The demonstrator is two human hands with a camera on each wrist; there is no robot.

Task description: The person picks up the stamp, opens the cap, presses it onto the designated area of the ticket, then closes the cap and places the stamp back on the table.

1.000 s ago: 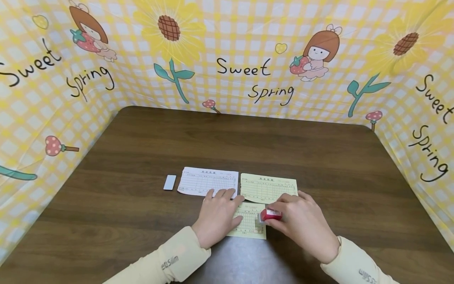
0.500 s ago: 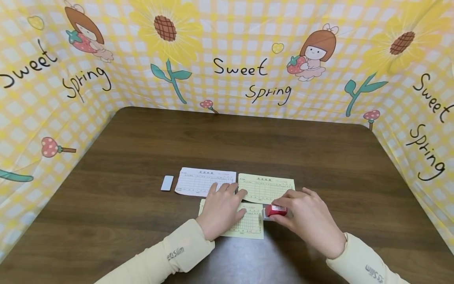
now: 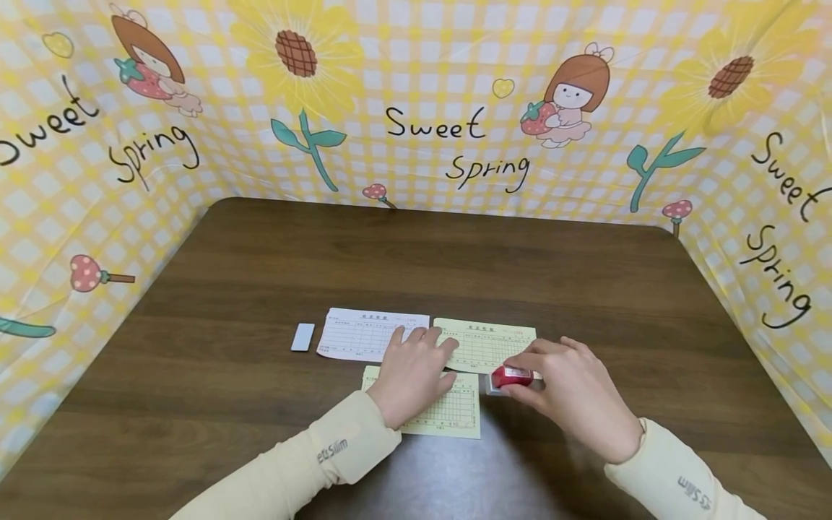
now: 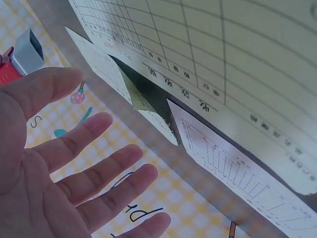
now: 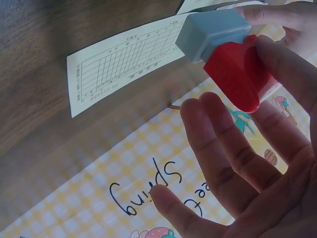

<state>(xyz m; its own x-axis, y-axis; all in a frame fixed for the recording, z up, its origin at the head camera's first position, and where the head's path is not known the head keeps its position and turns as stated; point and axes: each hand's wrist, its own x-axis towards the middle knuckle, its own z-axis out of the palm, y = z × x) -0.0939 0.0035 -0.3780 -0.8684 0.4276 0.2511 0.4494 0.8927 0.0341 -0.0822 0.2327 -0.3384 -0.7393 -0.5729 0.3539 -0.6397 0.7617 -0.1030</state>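
Observation:
My left hand (image 3: 414,375) is over the lower yellow receipt slip (image 3: 455,412), its fingertips reaching over the white slip (image 3: 354,336) and the upper yellow slip (image 3: 487,343). In the left wrist view its fingers (image 4: 84,139) are spread and fairly straight, clear of the paper. A red stamp (image 3: 510,377) with a grey base is pinched between the thumb and forefinger of my right hand (image 3: 572,393). It is just right of the lower slip; the right wrist view shows the stamp (image 5: 240,74) from below, with the other fingers loosely extended.
A small pale rectangular piece (image 3: 302,337) lies left of the white slip. The brown wooden table (image 3: 416,253) is bounded at the back and sides by a yellow checked cloth (image 3: 429,87) with flower and cartoon prints.
The stamp has moved off the right edge of the lower yellow slip, to the right and slightly away. My left hand has shifted a little right and away. The view has turned slightly.

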